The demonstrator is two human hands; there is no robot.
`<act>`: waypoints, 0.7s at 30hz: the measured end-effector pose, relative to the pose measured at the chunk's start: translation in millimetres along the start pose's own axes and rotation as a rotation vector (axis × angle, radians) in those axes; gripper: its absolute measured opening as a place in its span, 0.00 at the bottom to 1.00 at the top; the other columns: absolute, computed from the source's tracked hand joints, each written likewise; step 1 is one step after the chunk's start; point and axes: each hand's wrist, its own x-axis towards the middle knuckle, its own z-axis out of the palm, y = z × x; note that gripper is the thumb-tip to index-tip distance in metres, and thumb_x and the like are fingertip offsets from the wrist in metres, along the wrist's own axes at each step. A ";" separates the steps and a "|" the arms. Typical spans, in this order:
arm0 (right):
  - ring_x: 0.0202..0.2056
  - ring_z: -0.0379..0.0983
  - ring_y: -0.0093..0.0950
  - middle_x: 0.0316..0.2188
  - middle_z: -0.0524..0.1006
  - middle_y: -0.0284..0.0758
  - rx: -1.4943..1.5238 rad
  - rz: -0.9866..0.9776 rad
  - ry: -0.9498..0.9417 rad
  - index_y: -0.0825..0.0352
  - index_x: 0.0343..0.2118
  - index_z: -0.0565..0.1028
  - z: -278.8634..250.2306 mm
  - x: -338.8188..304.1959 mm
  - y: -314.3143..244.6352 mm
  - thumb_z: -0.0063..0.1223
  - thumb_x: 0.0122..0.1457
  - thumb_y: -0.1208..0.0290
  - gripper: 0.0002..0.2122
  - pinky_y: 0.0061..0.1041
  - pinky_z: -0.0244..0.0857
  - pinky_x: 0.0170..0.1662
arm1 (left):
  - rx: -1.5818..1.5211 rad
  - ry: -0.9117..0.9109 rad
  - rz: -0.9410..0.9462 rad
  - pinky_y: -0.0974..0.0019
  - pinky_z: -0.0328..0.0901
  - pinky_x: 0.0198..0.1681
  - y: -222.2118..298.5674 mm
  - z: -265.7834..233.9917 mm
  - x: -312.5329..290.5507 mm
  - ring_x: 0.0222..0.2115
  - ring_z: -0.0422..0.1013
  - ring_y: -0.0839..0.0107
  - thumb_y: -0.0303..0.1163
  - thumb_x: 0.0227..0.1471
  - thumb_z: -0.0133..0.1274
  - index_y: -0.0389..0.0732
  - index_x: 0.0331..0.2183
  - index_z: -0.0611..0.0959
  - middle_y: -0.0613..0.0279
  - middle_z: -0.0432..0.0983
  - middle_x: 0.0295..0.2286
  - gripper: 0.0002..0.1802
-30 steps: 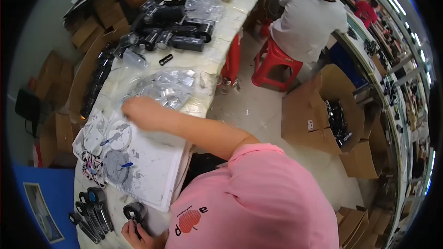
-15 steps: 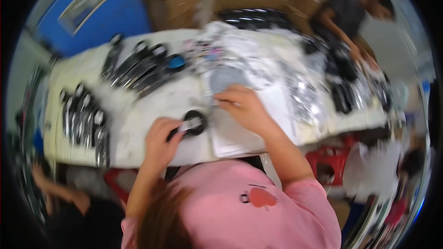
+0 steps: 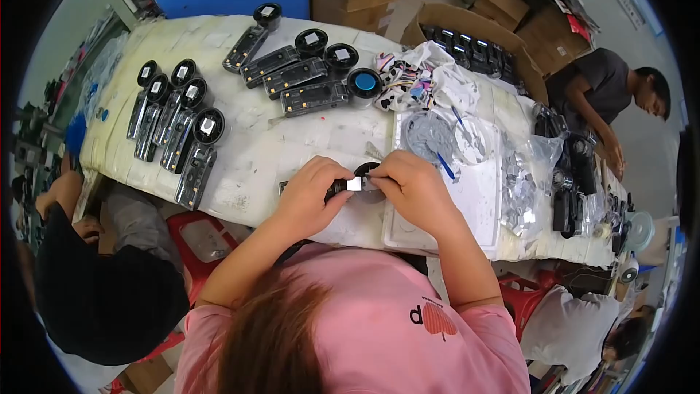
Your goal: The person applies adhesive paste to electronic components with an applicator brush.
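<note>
On the long cream table (image 3: pixel 251 149), a rectangular white tray (image 3: pixel 470 208) is being flanked by a clear plastic bag (image 3: pixel 520 193) on its right and crumpled white cloth (image 3: pixel 457 87) behind. Just left, a round-headed black device (image 3: pixel 363 168) is being held; farther left, five similar devices (image 3: pixel 179 138) are being supported.

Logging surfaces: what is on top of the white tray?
Grey paste, a smeared white disc and two blue sticks. The right hand hides part of its left side.

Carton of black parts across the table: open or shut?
Open. No flaps cover the top of the carton, and rows of black parts show inside it.
</note>
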 end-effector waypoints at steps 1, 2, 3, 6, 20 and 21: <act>0.29 0.72 0.36 0.25 0.74 0.38 0.019 0.004 0.001 0.68 0.30 0.78 -0.4 -0.5 -1.5 0.57 0.51 0.79 0.03 0.29 0.65 0.32 | -0.001 -0.006 0.000 0.58 0.64 0.37 -0.2 -0.3 -0.2 0.34 0.69 0.54 0.21 0.42 0.60 0.38 0.36 0.77 0.54 0.72 0.31 0.15; 0.30 0.72 0.37 0.25 0.74 0.39 0.038 0.007 0.002 0.68 0.29 0.78 -0.3 -1.1 -1.9 0.57 0.51 0.79 0.03 0.30 0.65 0.33 | 0.009 -0.004 -0.003 0.58 0.64 0.37 0.2 -0.7 -0.5 0.34 0.69 0.54 0.21 0.41 0.60 0.38 0.36 0.77 0.54 0.72 0.31 0.15; 0.30 0.72 0.37 0.25 0.74 0.39 0.040 0.012 0.004 0.68 0.29 0.78 0.0 -1.1 -0.7 0.57 0.51 0.79 0.03 0.30 0.65 0.33 | 0.019 -0.002 -0.006 0.58 0.64 0.37 0.5 -1.1 -0.7 0.34 0.69 0.53 0.21 0.41 0.60 0.38 0.36 0.77 0.54 0.72 0.31 0.16; 0.30 0.72 0.37 0.25 0.74 0.38 0.141 0.046 -0.026 0.69 0.30 0.78 1.5 -2.7 2.5 0.57 0.51 0.79 0.03 0.30 0.65 0.33 | 0.025 -0.003 -0.002 0.57 0.65 0.37 0.9 -1.3 -0.3 0.34 0.69 0.53 0.21 0.41 0.60 0.38 0.36 0.77 0.54 0.72 0.31 0.16; 0.43 0.67 0.44 0.44 0.71 0.43 -0.295 -0.018 0.203 0.63 0.38 0.78 -12.5 -44.7 2.5 0.62 0.46 0.74 0.13 0.39 0.64 0.45 | 0.104 -0.032 0.022 0.58 0.65 0.37 4.1 -1.5 -1.3 0.35 0.69 0.55 0.20 0.41 0.60 0.39 0.38 0.79 0.55 0.73 0.32 0.18; 0.43 0.67 0.44 0.43 0.71 0.43 -0.350 0.082 0.281 0.63 0.39 0.77 -17.8 -52.2 13.0 0.62 0.47 0.75 0.14 0.39 0.64 0.45 | 0.095 -0.020 0.017 0.58 0.65 0.37 4.2 -0.3 -1.6 0.35 0.68 0.55 0.21 0.42 0.59 0.39 0.38 0.79 0.56 0.72 0.32 0.16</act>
